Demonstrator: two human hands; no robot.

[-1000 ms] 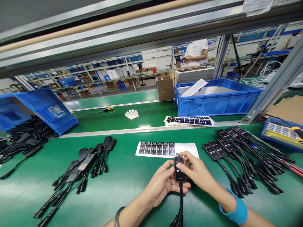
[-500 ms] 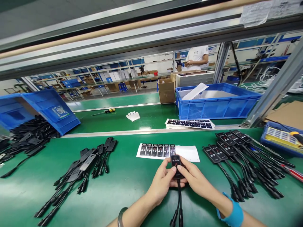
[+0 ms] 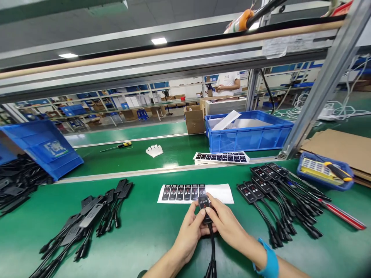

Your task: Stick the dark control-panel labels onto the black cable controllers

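Observation:
Both my hands grip one small black controller with red marks on its face, low over the green bench. My left hand wraps it from the left with the thumb on its face. My right hand pinches it from the right; a blue band sits on that wrist. Its black cables hang down toward me. Just beyond lies a white label sheet with a row of black stickers.
Finished controllers with cables lie in rows at right, unlabelled black ones at left. A blue crate, another sticker sheet, a white glove and a screwdriver sit beyond. A person stands far back.
My hands and the controller have sunk lower and moved slightly left and away from me in view; the camera has tilted up, showing more of the overhead frame.

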